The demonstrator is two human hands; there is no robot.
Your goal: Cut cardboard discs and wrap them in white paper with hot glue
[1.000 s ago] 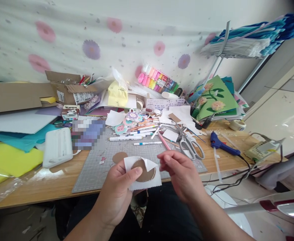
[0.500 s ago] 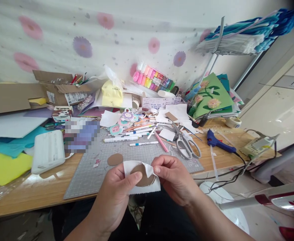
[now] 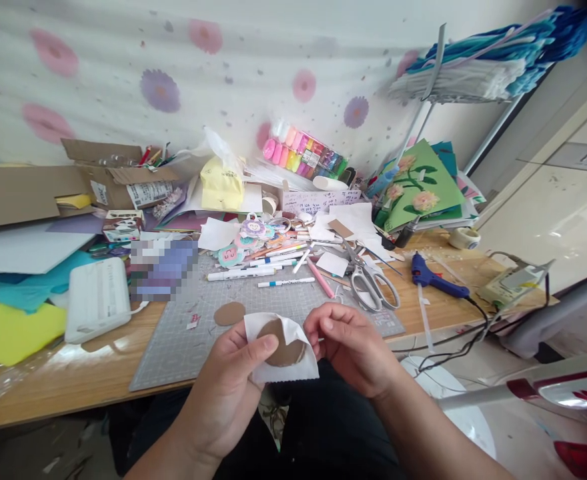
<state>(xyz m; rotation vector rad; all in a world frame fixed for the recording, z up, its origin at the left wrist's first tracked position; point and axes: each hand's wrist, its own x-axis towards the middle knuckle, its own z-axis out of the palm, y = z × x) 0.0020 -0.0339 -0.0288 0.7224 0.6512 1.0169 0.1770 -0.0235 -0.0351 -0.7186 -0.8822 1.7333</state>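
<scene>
From my head view, my left hand pinches the brown disc and white paper from the left, by the tabletop's near edge, while my curled right hand, its hold impossible to tell, is nearer the folded flap.

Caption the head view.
Left hand holds a brown disc against white paper, right hand close by, before a cluttered desk.

brown cardboard disc, white paper, grey gridded mat, blue glue gun, pink-and-purple-flowered cloth
</scene>
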